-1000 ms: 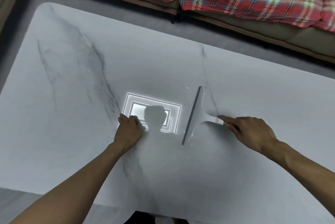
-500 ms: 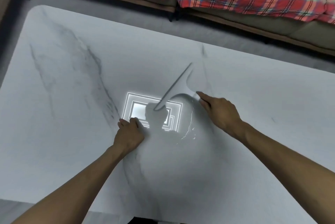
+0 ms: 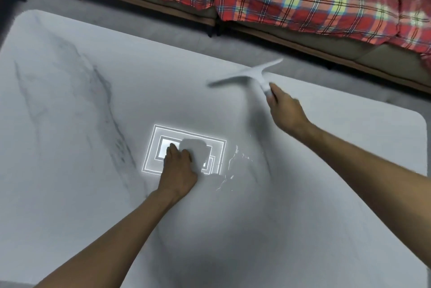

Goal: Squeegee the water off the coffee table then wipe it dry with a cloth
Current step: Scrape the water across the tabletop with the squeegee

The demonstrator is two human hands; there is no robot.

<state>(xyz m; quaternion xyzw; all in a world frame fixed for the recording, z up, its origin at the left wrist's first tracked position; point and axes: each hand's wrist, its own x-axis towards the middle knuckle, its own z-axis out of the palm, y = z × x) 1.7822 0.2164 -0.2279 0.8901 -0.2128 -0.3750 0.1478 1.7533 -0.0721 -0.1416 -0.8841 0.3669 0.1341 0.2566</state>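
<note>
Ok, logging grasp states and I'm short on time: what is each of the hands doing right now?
Left hand: fingers curled, pressed on the coffee table, holding nothing.
Right hand: closed on the squeegee handle.

Two bare forearms come up from the bottom edge, no sleeves on either one. The left hand (image 3: 178, 171) wears nothing: no glove, ring or band on the side that shows. The right hand (image 3: 285, 107) is just as plain, wrist bare, no watch or bracelet. Both arms are slim, uncovered right down to the frame's edge.
</note>
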